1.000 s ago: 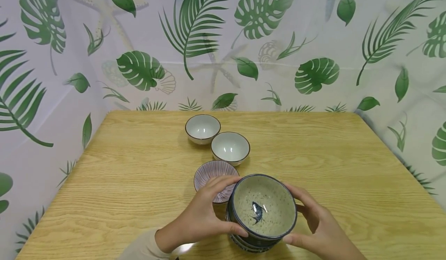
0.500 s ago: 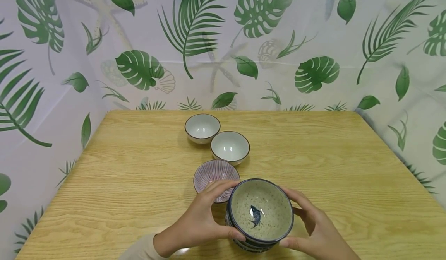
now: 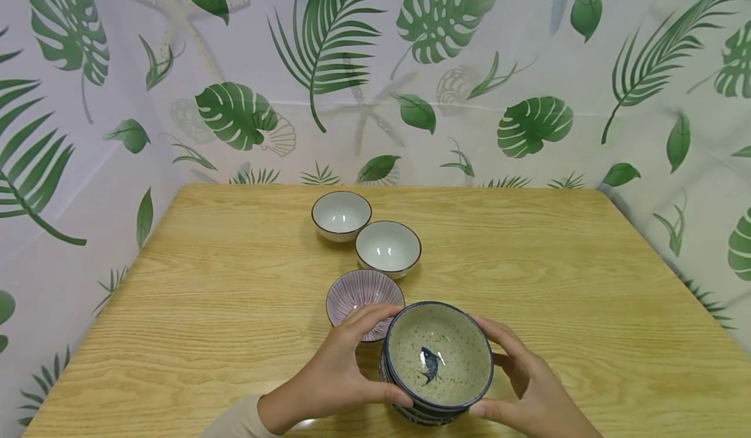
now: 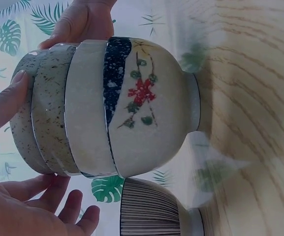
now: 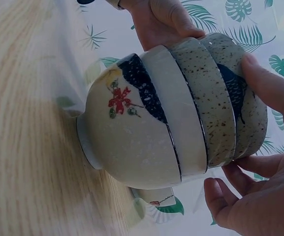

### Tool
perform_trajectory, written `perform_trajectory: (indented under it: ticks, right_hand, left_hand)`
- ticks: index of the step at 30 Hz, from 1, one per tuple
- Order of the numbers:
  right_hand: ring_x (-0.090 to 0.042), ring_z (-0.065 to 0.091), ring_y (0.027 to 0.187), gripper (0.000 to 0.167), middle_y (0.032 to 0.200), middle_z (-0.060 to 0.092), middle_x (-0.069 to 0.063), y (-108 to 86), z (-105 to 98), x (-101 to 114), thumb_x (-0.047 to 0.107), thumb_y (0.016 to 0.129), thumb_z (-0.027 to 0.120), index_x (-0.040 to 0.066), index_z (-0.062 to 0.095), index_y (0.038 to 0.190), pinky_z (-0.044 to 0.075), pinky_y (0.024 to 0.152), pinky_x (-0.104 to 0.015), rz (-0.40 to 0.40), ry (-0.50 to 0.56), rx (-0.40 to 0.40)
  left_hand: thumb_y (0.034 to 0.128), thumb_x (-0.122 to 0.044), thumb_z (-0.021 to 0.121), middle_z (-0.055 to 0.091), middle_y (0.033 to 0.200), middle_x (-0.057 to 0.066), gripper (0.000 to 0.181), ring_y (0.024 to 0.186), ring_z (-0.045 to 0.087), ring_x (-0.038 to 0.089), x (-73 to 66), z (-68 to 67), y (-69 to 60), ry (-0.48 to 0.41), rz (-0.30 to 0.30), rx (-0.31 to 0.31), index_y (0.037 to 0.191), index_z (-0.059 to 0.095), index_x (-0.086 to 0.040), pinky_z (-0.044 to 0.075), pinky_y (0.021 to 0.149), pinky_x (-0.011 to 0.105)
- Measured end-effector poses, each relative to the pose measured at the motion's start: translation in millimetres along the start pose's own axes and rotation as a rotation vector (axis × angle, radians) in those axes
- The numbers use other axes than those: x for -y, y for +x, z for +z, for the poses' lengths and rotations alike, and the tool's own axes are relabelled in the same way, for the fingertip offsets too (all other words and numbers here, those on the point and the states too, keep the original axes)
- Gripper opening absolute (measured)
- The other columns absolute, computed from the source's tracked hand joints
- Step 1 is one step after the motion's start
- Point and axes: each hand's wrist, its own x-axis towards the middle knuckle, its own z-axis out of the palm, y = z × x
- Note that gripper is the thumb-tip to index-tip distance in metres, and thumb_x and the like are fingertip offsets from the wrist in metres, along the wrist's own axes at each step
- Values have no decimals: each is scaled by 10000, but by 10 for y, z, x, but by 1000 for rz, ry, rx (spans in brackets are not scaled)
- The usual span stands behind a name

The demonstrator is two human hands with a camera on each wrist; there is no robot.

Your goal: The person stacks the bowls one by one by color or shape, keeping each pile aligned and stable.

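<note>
At the table's near side, a stack of nested bowls stands upright on its foot. The top one, a speckled beige bowl with a blue rim and a blue fish inside, is held by both hands. My left hand grips its left side, thumb at the near rim and fingers at the far side. On the right side, my right hand does the same. In both wrist views the lowest bowl is cream with a red flower and a dark blue patch. A purple-striped bowl sits just beyond my left fingers, partly covered by them.
Two white bowls with dark rims, the nearer white bowl and the farther white bowl, run in a line behind the striped one. The wooden table ends at a leaf-printed cloth backdrop.
The fish bowl has shifted slightly left and down onto the stack, both hands moving with it. Over the last half second the hands have hardly moved. The other bowls stay put.
</note>
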Motion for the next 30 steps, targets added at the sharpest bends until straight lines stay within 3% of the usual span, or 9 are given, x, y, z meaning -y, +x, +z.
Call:
perform_trajectory:
  ticks: [7,16,26,30]
  right_hand:
    - [-75,382,1312,950,1462,383,-77,-3,7,-7,-140,648,794,-43,308,1458,455,938,-212,-37,10,1]
    - [-74,387,1307,946,1462,394,-75,-10,4,-9,-125,657,797,-10,318,1465,460,935,-219,-18,-7,-3]
    - [-36,400,1283,943,1442,421,-52,-10,0,14,-69,688,810,88,321,1479,469,928,-215,95,-34,7]
    - [-55,395,1289,934,1453,413,-61,-18,2,-5,-48,705,808,73,309,1485,464,924,-218,51,-24,13]
  left_hand:
    - [599,-265,922,493,1394,13,912,1316,401,196,13,-5,-1,-7,-4,10,1388,481,-145,354,1085,516]
    - [613,-272,917,493,1395,29,907,1317,403,191,7,-12,11,-7,-7,25,1391,471,-135,351,1091,506]
    - [617,-266,915,494,1387,2,912,1312,419,183,18,-9,5,-4,25,23,1392,462,-107,375,1092,421]
    - [617,-264,915,495,1389,2,914,1317,417,185,16,-7,2,-2,24,23,1393,460,-105,365,1100,429]
